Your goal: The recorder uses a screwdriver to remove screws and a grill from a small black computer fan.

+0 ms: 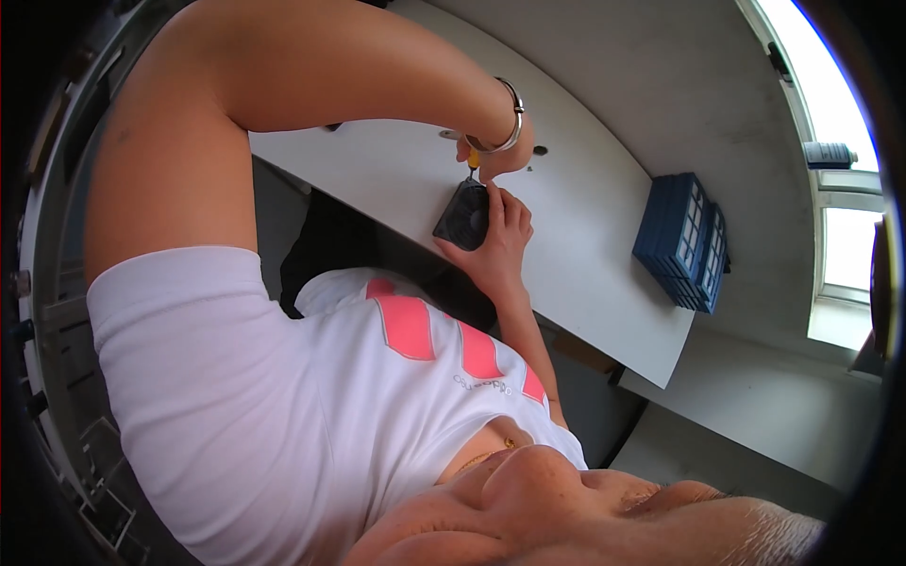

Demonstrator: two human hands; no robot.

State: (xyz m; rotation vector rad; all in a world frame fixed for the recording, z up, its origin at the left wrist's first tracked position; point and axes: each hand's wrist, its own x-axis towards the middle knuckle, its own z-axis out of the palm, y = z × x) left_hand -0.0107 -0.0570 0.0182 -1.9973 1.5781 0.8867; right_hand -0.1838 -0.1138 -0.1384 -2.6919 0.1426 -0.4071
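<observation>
From my remote seat I had the left hand (pixel 511 153) bent over a yellow-handled tool (pixel 474 161), apparently a screwdriver, its fingers curled round the handle, though the wrist hid part of that grasp. The shaft stood roughly upright over one corner of a black, square fan-like unit (pixel 463 217), probably so that force would run straight down; whether the tip was seated, I could not tell.

The unit lay on the table (pixel 578 259), near the edge closest to the body, likely for easy reach. My right hand (pixel 502 238) hugged its side, thumb along the near edge and fingers at the far one, grasping it, I judged, to stop it turning.

I counted one tool, one unit and one metal bracelet (pixel 518 111), on the left wrist. Beyond, blue boxes (pixel 672 231) stood against the wall side, perhaps to leave working room; two paned faces showed, but the layers blurred together, defeating an exact count. One small dark oval piece (pixel 540 150) lay just past the left hand.
</observation>
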